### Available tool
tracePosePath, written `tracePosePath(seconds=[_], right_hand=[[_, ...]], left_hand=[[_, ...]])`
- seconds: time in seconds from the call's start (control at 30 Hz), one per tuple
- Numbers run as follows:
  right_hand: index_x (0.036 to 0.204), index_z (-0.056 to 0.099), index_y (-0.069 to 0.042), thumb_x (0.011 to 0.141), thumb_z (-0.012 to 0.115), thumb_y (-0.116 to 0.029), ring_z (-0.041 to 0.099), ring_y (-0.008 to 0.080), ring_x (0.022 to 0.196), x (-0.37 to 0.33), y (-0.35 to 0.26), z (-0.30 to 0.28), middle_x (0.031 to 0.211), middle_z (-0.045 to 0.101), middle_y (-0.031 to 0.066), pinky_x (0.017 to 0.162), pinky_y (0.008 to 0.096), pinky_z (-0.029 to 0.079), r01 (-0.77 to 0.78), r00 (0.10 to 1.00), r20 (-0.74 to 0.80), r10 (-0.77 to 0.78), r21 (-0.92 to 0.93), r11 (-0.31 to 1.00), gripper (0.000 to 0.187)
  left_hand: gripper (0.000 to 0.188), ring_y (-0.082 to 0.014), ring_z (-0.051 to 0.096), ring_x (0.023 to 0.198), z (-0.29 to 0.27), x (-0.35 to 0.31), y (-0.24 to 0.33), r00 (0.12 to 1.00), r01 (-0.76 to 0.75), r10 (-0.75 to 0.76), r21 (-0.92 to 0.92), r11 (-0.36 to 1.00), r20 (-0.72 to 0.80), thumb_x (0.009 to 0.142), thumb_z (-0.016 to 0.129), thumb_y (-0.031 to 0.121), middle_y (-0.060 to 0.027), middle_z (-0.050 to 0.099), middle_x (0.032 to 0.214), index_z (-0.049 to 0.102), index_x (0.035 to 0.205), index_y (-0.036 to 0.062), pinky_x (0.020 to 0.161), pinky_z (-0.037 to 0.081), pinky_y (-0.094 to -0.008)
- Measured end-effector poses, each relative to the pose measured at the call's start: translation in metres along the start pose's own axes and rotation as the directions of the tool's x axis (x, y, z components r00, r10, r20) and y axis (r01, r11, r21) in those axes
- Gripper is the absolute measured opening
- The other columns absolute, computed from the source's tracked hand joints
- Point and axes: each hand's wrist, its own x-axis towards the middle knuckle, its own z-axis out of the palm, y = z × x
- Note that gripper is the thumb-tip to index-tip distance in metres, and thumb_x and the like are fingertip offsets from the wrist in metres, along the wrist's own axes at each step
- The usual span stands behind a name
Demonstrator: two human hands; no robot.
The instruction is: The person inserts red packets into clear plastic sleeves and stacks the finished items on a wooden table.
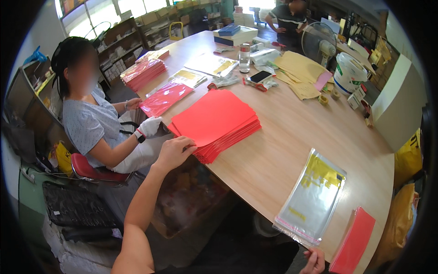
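My left hand (174,152) is closed at the near corner of a stack of red paper folders (214,116), its thumb and fingers pinching the corner of the top one. At the table's near edge, my right hand (314,261) has its fingers curled together at the flap end of a stack of clear plastic bags (315,196) with yellow print. The fingertips meet the flap edge there; exactly how much they grip is hard to see. A smaller pile of red folders (353,239) lies right of the bags, close to my right hand.
A co-worker at the left, one hand in a white glove (149,125), holds a bagged red folder (166,98). Behind lie more bagged red folders (145,73), a glass jar (244,58), a phone (260,76), brown envelopes (301,68) and a white bucket (349,75). A fan (321,43) stands beyond.
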Motion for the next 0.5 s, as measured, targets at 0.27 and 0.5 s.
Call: tracePosePath(seconds=[0.27, 0.5], right_hand=[[0.136, 0.047, 0.001, 0.085, 0.077, -0.005, 0.063, 0.0200, 0.110, -0.004, -0.008, 0.149, 0.129, 0.059, 0.0156, 0.085, 0.0306, 0.055, -0.449, 0.833, 0.534, 0.148, 0.494, 0.745, 0.060], [0.134, 0.048, 0.001, 0.091, 0.069, -0.016, 0.053, 0.0198, 0.121, -0.039, 0.027, 0.189, 0.130, 0.057, 0.0104, 0.099, 0.0359, 0.044, -0.248, 0.902, 0.426, 0.065, 0.389, 0.888, 0.051]], left_hand=[[0.012, -0.0258, 0.062, 0.061, 0.025, 0.006, 0.165, 0.855, -0.499, 0.452, 0.163, 0.851, 0.255, 0.081, 0.065, 0.016, -0.0072, 0.058, 0.073, 0.056, 0.074, 0.0106, 0.051, 0.048, -0.0398], [0.012, -0.0223, 0.065, 0.059, 0.078, -0.048, 0.299, 0.751, -0.518, 0.512, -0.109, 0.848, 0.417, 0.075, 0.066, 0.012, -0.0070, 0.059, 0.070, 0.061, 0.081, 0.0031, 0.047, 0.053, -0.0348]])
